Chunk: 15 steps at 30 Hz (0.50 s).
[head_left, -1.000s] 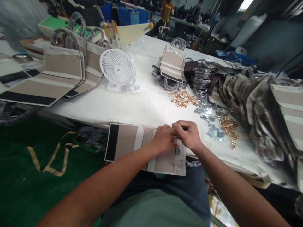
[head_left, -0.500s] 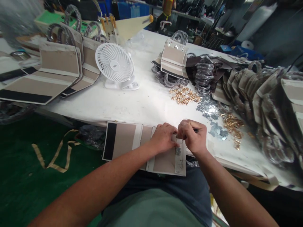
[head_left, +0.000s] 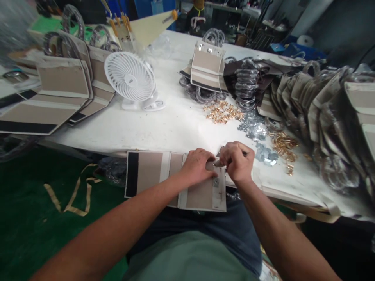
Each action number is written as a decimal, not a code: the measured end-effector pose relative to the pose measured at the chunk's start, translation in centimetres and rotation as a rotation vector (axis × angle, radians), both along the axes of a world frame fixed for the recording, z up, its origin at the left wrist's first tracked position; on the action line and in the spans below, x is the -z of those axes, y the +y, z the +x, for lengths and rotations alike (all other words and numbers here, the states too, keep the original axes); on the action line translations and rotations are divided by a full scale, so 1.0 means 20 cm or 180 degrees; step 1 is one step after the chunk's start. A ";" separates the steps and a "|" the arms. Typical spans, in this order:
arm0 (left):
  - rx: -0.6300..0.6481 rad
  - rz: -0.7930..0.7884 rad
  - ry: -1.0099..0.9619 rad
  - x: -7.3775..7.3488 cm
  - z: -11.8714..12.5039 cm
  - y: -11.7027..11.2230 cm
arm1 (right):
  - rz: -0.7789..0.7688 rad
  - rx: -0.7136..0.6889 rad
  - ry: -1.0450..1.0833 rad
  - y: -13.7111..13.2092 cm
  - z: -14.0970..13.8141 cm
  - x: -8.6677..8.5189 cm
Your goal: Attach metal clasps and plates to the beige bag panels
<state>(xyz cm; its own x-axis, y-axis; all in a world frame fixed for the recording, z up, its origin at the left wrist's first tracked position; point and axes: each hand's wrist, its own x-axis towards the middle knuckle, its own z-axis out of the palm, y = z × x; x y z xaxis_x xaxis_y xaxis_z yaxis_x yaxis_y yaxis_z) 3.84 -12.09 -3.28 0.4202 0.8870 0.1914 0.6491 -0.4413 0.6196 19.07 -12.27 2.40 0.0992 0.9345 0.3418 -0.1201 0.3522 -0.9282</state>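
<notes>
A flat beige, white and black bag panel (head_left: 152, 171) lies across my lap and the table's near edge. My left hand (head_left: 197, 166) presses down on its right part with fingers curled. My right hand (head_left: 237, 162) is closed right beside it, pinching a small dark tool or metal piece at the panel's top edge; I cannot make out which. A small metal fitting (head_left: 216, 182) sits on the panel just below both hands.
Gold clasps (head_left: 222, 113) and silver metal pieces (head_left: 254, 132) lie scattered on the white table (head_left: 164, 128). A white desk fan (head_left: 129, 80) stands at the left centre. Stacks of bag panels lie at the left (head_left: 52, 93), and finished bags with wrapped handles crowd the right (head_left: 322, 113).
Both hands stayed together at the panel's top edge; the right hand's fingers shifted slightly. The view drifted a little, with the table sliding left and up.
</notes>
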 end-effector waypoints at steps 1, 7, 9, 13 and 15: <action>0.0008 0.0040 -0.0004 0.00 0.00 0.00 | -0.0057 -0.0022 -0.0101 0.00 0.00 0.01; -0.0148 0.0931 -0.0169 -0.02 -0.08 -0.18 | -0.0072 -0.0178 -0.0585 -0.03 0.00 0.02; -0.0056 0.1151 -0.0105 -0.01 -0.13 -0.33 | -0.0099 -0.0189 -0.0646 -0.04 0.01 0.01; 0.0638 0.1171 0.0416 0.08 -0.18 -0.60 | -0.0197 -0.0126 -0.0501 -0.01 0.00 0.01; 0.0779 0.1069 0.0797 0.12 -0.16 -0.64 | -0.0203 -0.0031 -0.0383 0.01 0.00 0.01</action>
<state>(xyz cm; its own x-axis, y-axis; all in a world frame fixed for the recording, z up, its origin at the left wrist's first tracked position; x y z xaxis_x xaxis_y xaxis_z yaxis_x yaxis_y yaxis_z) 0.55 -24.95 -5.77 0.6784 0.6629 0.3166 0.6123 -0.7484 0.2549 19.06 -12.07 2.14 0.0520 0.9555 0.2905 -0.0097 0.2913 -0.9566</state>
